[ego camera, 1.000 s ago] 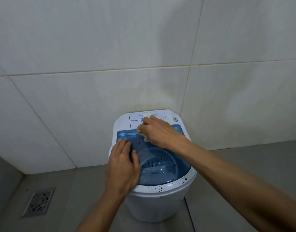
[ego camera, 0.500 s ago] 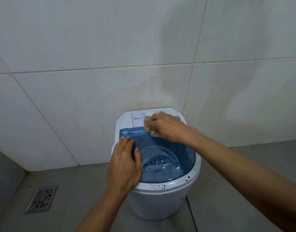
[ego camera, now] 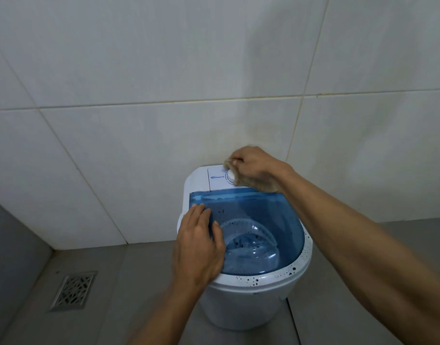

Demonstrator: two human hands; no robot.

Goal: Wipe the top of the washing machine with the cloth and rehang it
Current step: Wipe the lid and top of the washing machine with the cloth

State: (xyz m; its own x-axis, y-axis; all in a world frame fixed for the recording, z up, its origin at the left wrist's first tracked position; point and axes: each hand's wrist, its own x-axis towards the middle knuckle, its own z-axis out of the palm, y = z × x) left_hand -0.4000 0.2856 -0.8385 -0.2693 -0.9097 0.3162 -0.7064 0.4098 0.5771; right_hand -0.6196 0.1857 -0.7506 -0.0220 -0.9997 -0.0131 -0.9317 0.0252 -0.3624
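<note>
a: cloth (ego camera: 248, 181)? 
b: beige, bunched on the white control panel at the back of the washing machine (ego camera: 251, 305), beside the dial (ego camera: 230, 177). right hand (ego camera: 256, 165) clenched around it.
a: left hand (ego camera: 199, 250)?
b: flat, fingers loose, grasping nothing, on the blue lid (ego camera: 266, 220). floor drain (ego camera: 73, 291) well apart.

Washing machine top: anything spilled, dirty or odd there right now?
Yes. Dark specks dot the white front rim and the blue lid, unwiped. The right hand presses the cloth on the rear panel.
</note>
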